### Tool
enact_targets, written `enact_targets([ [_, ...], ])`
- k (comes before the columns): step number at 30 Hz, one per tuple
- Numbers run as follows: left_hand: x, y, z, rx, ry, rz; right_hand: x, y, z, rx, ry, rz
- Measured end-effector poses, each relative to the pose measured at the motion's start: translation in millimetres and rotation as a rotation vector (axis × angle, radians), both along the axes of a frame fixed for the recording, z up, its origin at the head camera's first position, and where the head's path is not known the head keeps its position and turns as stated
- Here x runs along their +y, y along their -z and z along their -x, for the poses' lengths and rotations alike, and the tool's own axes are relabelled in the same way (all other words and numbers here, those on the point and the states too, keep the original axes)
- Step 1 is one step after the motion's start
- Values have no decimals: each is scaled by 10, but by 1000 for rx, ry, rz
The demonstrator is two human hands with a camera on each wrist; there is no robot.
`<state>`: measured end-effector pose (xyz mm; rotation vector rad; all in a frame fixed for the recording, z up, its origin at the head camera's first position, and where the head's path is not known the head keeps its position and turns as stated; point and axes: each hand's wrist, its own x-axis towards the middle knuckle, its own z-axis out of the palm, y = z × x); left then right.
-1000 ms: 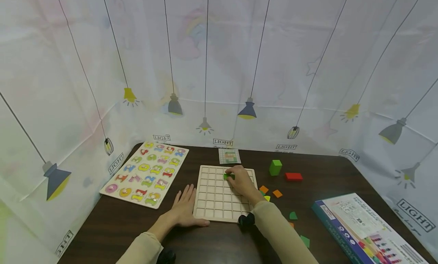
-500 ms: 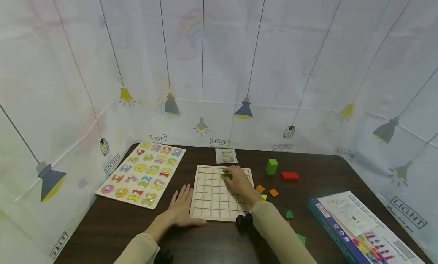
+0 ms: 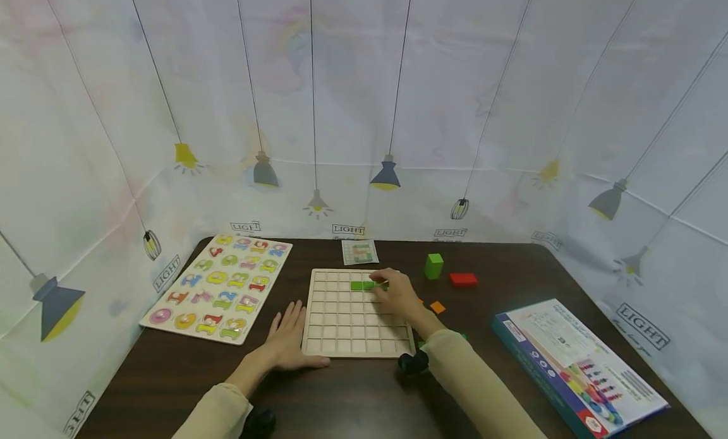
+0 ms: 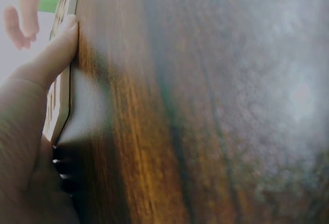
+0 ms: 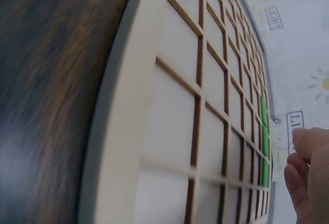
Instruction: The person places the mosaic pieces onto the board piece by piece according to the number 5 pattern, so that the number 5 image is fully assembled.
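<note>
My left hand (image 3: 289, 339) lies flat on the dark table against the left side of a wooden grid board (image 3: 335, 331), its thumb at the near left corner. A row of green square tiles (image 3: 362, 286) sits in cells near the board's far edge. Over the right end of that row is my right hand (image 3: 400, 295), fingers loosely bent, thumb and forefinger apart on either side of green. In the right wrist view its fingers (image 5: 303, 147) show nothing between them, beside the green tiles (image 5: 264, 136). The left wrist view shows the left thumb (image 4: 59, 49) against the board's edge.
A number puzzle board (image 3: 218, 284) lies at the left, and a small printed pattern card (image 3: 360, 252) behind the grid. Right of it are a green block stack (image 3: 433, 266), a red stack (image 3: 463, 279), an orange tile (image 3: 437, 307) and a flat box (image 3: 574, 363).
My right hand has shifted right over the board and its fingers have come off the green row, so more green tiles show. My left hand stays put; the head view has turned slightly right.
</note>
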<state>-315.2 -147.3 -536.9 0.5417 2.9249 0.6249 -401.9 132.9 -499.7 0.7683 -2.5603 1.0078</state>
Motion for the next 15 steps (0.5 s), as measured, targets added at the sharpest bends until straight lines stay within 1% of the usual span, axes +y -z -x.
enact_targets([
  [3, -16, -15, -3, 4, -1, 4, 139, -51, -76, 8, 10, 19],
  [5, -21, -52, -19, 4, 3, -11, 255, -80, -147, -10, 24, 26],
  [8, -18, -125, -57, 2, 5, -33, 448, -91, -259, -31, 52, 14],
  [10, -12, -152, -78, 7, 5, -44, 585, -73, -330, -44, 69, 3],
  [13, 7, -146, -83, -1, 5, -25, 788, -40, -433, -45, 98, -3],
  [15, 19, -124, -76, -4, 11, -37, 919, -19, -499, -42, 125, 2],
])
